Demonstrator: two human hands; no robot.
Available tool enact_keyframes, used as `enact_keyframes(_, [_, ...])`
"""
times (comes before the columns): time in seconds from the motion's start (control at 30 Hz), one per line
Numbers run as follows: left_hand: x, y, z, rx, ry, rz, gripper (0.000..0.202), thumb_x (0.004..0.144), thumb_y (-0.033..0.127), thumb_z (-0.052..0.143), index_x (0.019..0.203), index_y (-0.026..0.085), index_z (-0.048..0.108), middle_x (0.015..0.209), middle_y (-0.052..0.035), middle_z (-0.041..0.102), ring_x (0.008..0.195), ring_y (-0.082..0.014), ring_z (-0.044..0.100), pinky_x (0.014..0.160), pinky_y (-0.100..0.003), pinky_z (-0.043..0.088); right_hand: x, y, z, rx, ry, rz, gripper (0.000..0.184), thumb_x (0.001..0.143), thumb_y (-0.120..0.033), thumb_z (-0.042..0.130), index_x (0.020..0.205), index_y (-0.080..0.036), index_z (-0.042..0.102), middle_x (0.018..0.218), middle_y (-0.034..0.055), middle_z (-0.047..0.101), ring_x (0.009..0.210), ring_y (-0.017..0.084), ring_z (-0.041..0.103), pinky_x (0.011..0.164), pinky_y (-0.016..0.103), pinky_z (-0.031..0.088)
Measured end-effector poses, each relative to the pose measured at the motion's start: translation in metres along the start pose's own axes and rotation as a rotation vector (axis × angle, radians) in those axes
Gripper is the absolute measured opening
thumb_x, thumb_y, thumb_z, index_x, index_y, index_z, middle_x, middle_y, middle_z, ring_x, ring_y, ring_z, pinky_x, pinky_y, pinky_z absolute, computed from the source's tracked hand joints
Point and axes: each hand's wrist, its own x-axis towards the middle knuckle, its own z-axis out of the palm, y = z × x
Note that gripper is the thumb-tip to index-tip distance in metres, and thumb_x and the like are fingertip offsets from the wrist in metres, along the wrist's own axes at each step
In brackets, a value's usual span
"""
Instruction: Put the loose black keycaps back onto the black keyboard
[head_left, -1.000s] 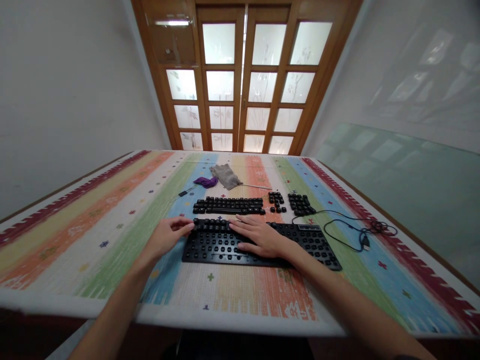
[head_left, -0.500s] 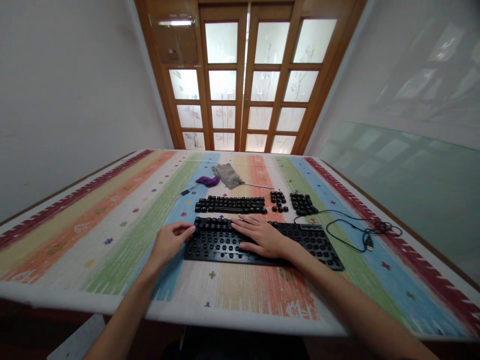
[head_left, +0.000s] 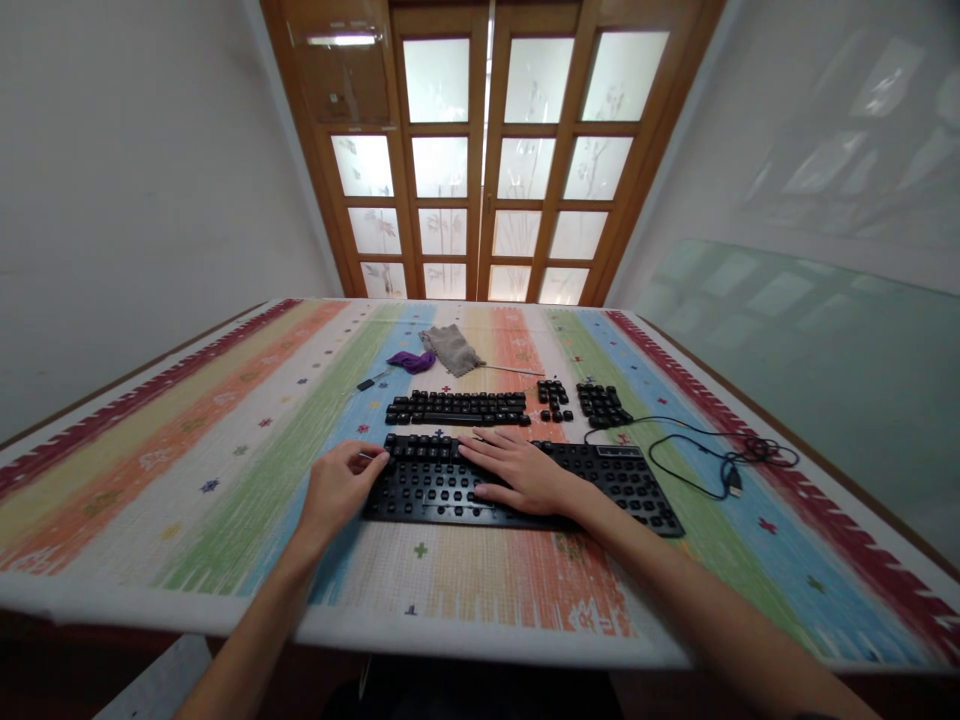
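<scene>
Black keyboard (head_left: 435, 490), striped tablecloth (head_left: 247, 400), wooden doors (head_left: 475, 180)

Purple bundle (head_left: 411, 362) beside grey cloth (head_left: 452, 351), paned doors (head_left: 495, 165) beyond.

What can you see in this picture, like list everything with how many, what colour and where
keyboard: 1, black, near side of table
loose keycaps: many, black, three groups beyond keyboard
cable: 1, black, right of keyboard
grey cloth: 1, grey, beyond keycaps
purple cloth: 1, purple, left of grey cloth
thin rod: 1, pale, right of grey cloth
small item: 1, black, left of purple cloth, unclear
tablecloth: 1, multicoloured stripes, on table
doors: several, brown with pale panes, background
panel: 1, pale green, right
walls: 2, whitish, both sides
left hand: 1, keyboard's far left corner
right hand: 1, flat on keyboard
</scene>
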Motion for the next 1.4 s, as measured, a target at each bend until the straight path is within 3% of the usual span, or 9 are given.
enact_keyframes(0.3, [-0.011,0.004,0.005,0.163,0.107,0.172,0.032,0.086,0.046,0.056,0.074,0.022,0.074,0.081,-0.0046,0.075,0.069,-0.0216,0.071,0.074,-0.036,0.057,0.000,-0.002,-0.003,0.001,-0.016,0.004,0.064,0.102,-0.056,0.037,0.156,-0.023,0.029,0.161,0.0038,0.030,0.150,0.028,0.026,0.122,0.049,0.024])
enact_keyframes(0.53, [-0.016,-0.003,0.009,0.207,0.174,0.238,0.038,0.088,0.054,0.059,0.076,0.022,0.075,0.085,-0.0060,0.075,0.073,-0.0230,0.072,0.075,-0.037,0.058,0.000,-0.001,-0.001,0.013,0.007,-0.007,0.064,0.102,-0.056,0.037,0.157,-0.026,0.026,0.161,0.0038,0.031,0.149,0.027,0.027,0.121,0.049,0.025])
enact_keyframes(0.77, [-0.019,-0.004,0.011,0.205,0.160,0.216,0.030,0.087,0.048,0.060,0.086,0.021,0.074,0.084,-0.0048,0.076,0.069,-0.0220,0.072,0.075,-0.037,0.057,0.000,0.000,0.001,0.001,0.004,-0.009,0.064,0.102,-0.056,0.036,0.157,-0.023,0.027,0.161,0.0043,0.030,0.150,0.027,0.026,0.121,0.050,0.024])
enact_keyframes(1.07, [-0.022,-0.001,0.013,0.199,0.209,0.205,0.027,0.085,0.047,0.063,0.077,0.022,0.071,0.082,-0.0047,0.076,0.074,-0.0232,0.072,0.080,-0.039,0.057,0.000,-0.002,-0.002,0.015,0.003,-0.006,0.064,0.102,-0.055,0.038,0.157,-0.025,0.025,0.161,0.0045,0.031,0.150,0.027,0.026,0.121,0.051,0.025])
enact_keyframes(1.4, [-0.022,0.000,0.015,0.229,0.226,0.283,0.028,0.088,0.044,0.061,0.075,0.021,0.071,0.083,-0.0053,0.076,0.078,-0.0229,0.073,0.080,-0.037,0.057,0.000,-0.001,-0.001,-0.010,-0.020,0.006,0.065,0.102,-0.056,0.035,0.157,-0.022,0.028,0.161,0.0030,0.029,0.149,0.028,0.026,0.122,0.049,0.024])
